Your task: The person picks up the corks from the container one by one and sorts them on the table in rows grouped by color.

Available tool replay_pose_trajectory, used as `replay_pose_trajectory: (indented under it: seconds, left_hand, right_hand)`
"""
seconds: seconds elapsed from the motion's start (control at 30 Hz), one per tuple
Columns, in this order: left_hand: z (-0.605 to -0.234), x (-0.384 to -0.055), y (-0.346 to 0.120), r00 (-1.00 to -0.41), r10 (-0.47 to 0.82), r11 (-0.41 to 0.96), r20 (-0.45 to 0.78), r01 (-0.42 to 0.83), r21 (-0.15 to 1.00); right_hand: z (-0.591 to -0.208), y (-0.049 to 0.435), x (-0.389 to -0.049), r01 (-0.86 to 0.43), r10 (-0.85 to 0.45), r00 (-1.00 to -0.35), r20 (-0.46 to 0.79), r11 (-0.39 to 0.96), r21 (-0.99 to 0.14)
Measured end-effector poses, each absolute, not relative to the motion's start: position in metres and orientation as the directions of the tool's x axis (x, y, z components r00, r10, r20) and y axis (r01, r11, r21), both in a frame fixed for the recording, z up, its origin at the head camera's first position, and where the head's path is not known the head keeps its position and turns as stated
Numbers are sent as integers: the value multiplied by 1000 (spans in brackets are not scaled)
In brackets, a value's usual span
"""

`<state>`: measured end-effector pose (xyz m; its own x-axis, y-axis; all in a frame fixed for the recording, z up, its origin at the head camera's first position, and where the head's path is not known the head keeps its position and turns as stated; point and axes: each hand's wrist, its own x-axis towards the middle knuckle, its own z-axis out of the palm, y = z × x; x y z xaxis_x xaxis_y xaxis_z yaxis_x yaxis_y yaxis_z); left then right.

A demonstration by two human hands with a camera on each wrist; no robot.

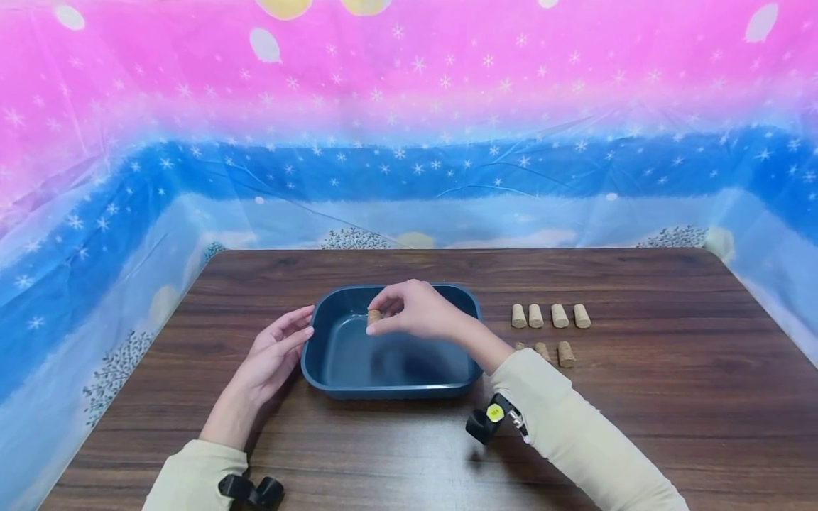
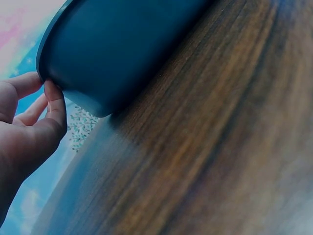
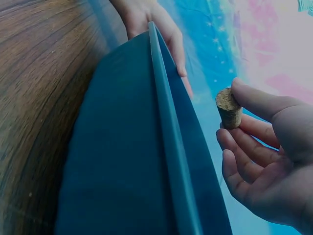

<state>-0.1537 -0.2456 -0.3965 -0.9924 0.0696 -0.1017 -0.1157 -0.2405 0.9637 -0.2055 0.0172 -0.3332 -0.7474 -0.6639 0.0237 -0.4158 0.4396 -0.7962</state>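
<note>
My right hand [image 1: 418, 310] is above the dark blue rectangular tub [image 1: 391, 389] and pinches a small tapered cork [image 1: 373, 316] between thumb and fingers. In the right wrist view, the cork [image 3: 229, 108] shows its speckled end, held beyond the tub's rim [image 3: 168, 117]. At the tub's left end, my left hand [image 1: 271, 355] touches the rim with its thumb and fingertips from outside. The left wrist view has those fingers [image 2: 56, 105] against the tub's outer wall [image 2: 112, 54]. Inside the tub, the visible floor is bare; part is hidden by the right hand.
Right of the tub, several pale corks [image 1: 535, 316] stand in a row on the brown wooden table [image 1: 652, 397]. In front of them is a shorter row of darker corks [image 1: 566, 354], partly covered by the right sleeve [image 1: 575, 419]. A pink and blue snowflake cloth [image 1: 447, 170] hangs around the table.
</note>
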Motion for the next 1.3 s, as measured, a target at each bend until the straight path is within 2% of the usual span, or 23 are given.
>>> replay_pose_trajectory:
  seconds: [0.87,1.3]
  left_hand:
    - [-396,-154,-246,-991,69,-229,-116,-129,965]
    - [-397,-154,-246,-990,69,-217,-123,-136,967]
  right_hand:
    - [-342,104,-207,-401,-562,-826,48,524,-751]
    - [-342,144,-206,-329,-487,-873,32,540,-775]
